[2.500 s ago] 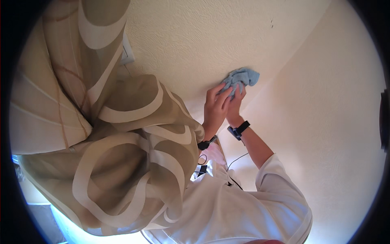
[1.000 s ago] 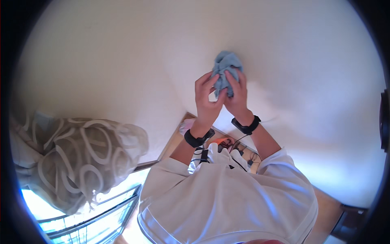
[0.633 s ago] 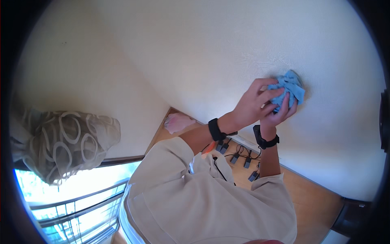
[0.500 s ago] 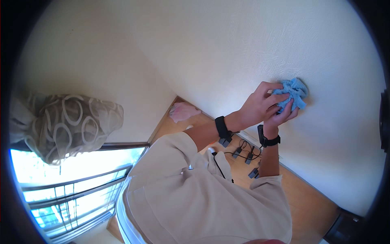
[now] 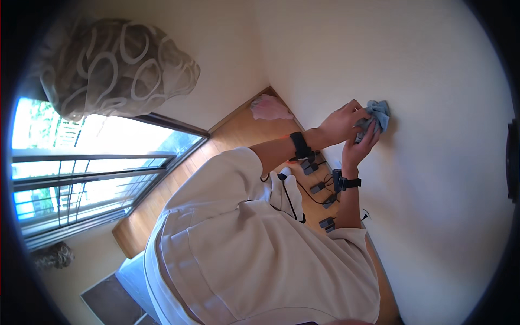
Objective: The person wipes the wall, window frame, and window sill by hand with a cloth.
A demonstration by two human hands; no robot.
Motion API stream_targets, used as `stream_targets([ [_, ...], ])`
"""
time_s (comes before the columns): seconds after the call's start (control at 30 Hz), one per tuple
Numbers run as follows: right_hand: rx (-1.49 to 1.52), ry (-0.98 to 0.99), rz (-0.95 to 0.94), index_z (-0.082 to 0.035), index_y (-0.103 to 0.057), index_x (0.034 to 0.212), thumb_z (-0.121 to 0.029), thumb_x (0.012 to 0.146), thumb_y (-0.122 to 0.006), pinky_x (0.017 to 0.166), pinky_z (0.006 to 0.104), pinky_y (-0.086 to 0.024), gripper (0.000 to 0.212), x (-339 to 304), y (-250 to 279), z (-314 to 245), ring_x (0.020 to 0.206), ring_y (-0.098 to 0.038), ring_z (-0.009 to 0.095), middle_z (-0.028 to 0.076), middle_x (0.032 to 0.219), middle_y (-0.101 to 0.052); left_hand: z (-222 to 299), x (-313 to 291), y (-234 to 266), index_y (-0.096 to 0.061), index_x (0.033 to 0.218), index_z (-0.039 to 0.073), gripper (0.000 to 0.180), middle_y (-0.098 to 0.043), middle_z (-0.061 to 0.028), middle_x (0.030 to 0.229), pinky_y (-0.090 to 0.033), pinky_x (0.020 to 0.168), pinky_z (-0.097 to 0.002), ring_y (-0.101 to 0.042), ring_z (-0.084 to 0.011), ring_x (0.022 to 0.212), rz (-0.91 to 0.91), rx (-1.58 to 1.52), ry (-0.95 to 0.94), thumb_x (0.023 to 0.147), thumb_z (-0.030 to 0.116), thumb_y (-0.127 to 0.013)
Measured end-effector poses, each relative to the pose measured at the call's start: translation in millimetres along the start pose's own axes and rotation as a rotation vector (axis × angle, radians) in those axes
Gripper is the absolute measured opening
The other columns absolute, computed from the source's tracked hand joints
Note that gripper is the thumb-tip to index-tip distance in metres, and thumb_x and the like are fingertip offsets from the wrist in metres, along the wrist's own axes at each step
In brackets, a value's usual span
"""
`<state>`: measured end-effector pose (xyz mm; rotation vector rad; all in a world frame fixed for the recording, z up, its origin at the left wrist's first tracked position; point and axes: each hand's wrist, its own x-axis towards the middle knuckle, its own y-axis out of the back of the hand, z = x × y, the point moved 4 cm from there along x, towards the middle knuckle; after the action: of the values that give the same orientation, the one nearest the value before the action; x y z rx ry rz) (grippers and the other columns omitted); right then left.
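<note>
**Room corner, pale walls over a wood floor: one blue-grey cloth [image 5: 379, 111], two hands on it**

Setting: plain right-hand wall [image 5: 444, 135]; wood-plank floor [image 5: 227, 135] narrowing to a corner; window [image 5: 70, 168] with dark horizontal rails at left, gathered ring-patterned curtain [image 5: 116, 76] above it.

Item 1, cloth: crumpled, held against or just off the right-hand wall, above the floor's right edge. My feed does not settle whether it presses flat; a shadow falls beside it.

Item 2, left hand [image 5: 342, 125]: bent at the wrist, fingers curled onto the cloth's near side. Black strap [image 5: 299, 145] on the wrist.

Item 3, right hand [image 5: 355, 151]: raised from below, fingers folded over the cloth's lower part. Black wrist device [image 5: 346, 181].

Item 4, pink crumpled bag or sheet [image 5: 269, 107]: on the floor at its far corner; I cannot tell which it is.

Item 5, black power adapters [image 5: 318, 187] with cables: along the floor's right edge, partly hidden by the arms.

Progress: I judge the cloth work at the wall to be under way and not finished, since both hands grip the cloth and it is not yet set down. Done and undone portions: I find no line or mark on the wall dividing them, so the amount left stays unrecorded.
</note>
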<state>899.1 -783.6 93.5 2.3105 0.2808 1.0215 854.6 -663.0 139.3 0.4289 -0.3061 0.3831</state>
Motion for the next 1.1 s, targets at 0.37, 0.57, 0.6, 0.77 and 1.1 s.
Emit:
stream_targets([
  [0.37,0.386,0.275,-0.468,-0.002,-0.036,0.139,-0.015,0.082,-0.06,0.098,0.049,-0.042,0.064,-52.7,-138.5,-246.6,0.12,-0.044,0.046,0.027,0.135,-0.041,-6.8,-182.8,264.7,-0.064,0.109,0.01,0.039,-0.056,-0.0095,0.105,-0.053,0.076,-0.037,-0.061,-0.0283,0.091,0.359,0.348,0.153,0.073,0.015,-0.076],
  [0.57,0.628,0.378,-0.8,-0.002,-0.035,0.141,-0.01,0.079,-0.061,0.1,0.0458,-0.04,0.067,-137.7,-231.7,-394.9,0.124,-0.041,0.043,0.026,0.136,-0.04,-22.2,-336.5,399.0,-0.061,0.11,0.008,0.038,-0.054,-0.0112,0.1,-0.053,0.067,-0.0354,-0.061,-0.0286,0.081,0.515,0.404,0.445,0.075,0.012,-0.075],
  [0.6,0.672,0.416,-0.868,-0.002,-0.035,0.141,-0.008,0.079,-0.061,0.1,0.0452,-0.04,0.068,-151.8,-244.5,-420.8,0.125,-0.041,0.043,0.025,0.136,-0.04,-26.6,-363.5,414.9,-0.061,0.111,0.007,0.039,-0.054,-0.0114,0.102,-0.053,0.065,-0.0338,-0.061,-0.0276,0.084,0.579,0.41,0.489,0.074,0.009,-0.074],
  [0.77,0.794,0.563,-0.942,-0.005,-0.037,0.141,-0.001,0.078,-0.061,0.101,0.0442,-0.039,0.067,-169.2,-290.4,-537.6,0.127,-0.04,0.042,0.024,0.139,-0.037,-13.1,-437.6,489.1,-0.06,0.116,0.01,0.045,-0.054,-0.01,0.115,-0.056,0.073,-0.0327,-0.06,-0.0254,0.099,0.966,0.381,0.508,0.074,0.003,-0.073],
  [1.1,0.916,0.778,-0.541,-0.009,-0.042,0.139,-0.005,0.08,-0.064,0.101,0.0477,-0.039,0.062,-119.2,-316.9,-683.5,0.125,-0.04,0.045,0.027,0.137,-0.035,10.3,-424.1,587.7,-0.057,0.122,0.006,0.05,-0.049,-0.0185,0.129,-0.047,0.094,-0.0382,-0.054,-0.0342,0.113,1.441,0.466,0.094,0.073,-0.002,-0.068],
])
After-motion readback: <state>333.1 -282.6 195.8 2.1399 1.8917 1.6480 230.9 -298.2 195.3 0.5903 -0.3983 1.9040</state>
